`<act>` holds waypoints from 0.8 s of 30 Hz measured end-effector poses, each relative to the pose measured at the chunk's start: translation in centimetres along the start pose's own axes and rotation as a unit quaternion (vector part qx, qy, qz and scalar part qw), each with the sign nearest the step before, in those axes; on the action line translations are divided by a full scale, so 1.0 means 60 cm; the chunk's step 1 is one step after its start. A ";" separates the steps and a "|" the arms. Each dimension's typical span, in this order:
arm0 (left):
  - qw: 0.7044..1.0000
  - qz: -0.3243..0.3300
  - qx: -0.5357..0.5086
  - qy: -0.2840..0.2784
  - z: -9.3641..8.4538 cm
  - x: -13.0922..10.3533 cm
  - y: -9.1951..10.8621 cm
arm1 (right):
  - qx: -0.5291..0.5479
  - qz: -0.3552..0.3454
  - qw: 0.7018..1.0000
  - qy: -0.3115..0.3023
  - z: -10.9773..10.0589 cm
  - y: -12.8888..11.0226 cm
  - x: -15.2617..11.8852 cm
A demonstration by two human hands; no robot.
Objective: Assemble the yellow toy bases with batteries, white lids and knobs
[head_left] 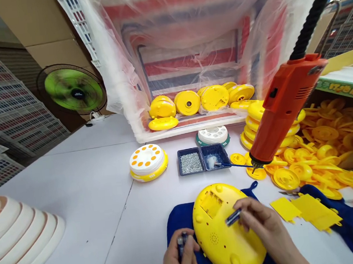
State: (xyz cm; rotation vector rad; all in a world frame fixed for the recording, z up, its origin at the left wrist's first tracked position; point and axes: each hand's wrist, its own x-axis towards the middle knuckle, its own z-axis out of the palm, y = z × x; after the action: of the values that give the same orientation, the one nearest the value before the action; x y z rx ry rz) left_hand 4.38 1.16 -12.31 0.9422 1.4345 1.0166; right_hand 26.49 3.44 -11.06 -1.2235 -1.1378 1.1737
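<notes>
A round yellow plastic base [218, 245] lies underside up on a dark blue cloth [179, 218], its battery compartment [212, 204] uncovered near the far edge. In my left hand [180, 257], closed at the base's left edge, are dark batteries [182, 242]; their exact number is partly hidden by the fingers. Over the base's right side, my right hand [262, 228] pinches one dark battery [234, 217] between thumb and fingers. Flat yellow battery covers [314, 212] rest to the right of that hand.
An orange electric screwdriver [281, 108] hangs at the right. Behind the base stand a tray of small screws [190, 163] and a white-and-yellow round toy [148, 162]. Yellow parts [323, 150] heap at right; stacked white pieces [21, 245] stand left. A green fan [73, 90] is farther back.
</notes>
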 end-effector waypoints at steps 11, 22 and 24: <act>0.998 0.001 0.021 -0.061 0.019 0.041 -0.020 | -0.073 -0.040 0.993 0.088 -0.047 0.045 0.045; 0.998 -0.009 -0.029 -0.054 0.032 0.044 -0.045 | -0.428 -0.323 0.833 -0.137 0.019 -0.010 0.080; 0.998 0.000 -0.030 -0.049 0.035 0.046 -0.045 | -0.455 -0.334 0.810 -0.160 0.026 -0.014 0.086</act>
State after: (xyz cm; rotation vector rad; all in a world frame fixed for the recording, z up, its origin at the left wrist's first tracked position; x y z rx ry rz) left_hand 6.19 3.06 -15.84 0.9358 1.3166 0.9947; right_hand 25.31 8.67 -10.20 -1.1129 -2.3129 0.2346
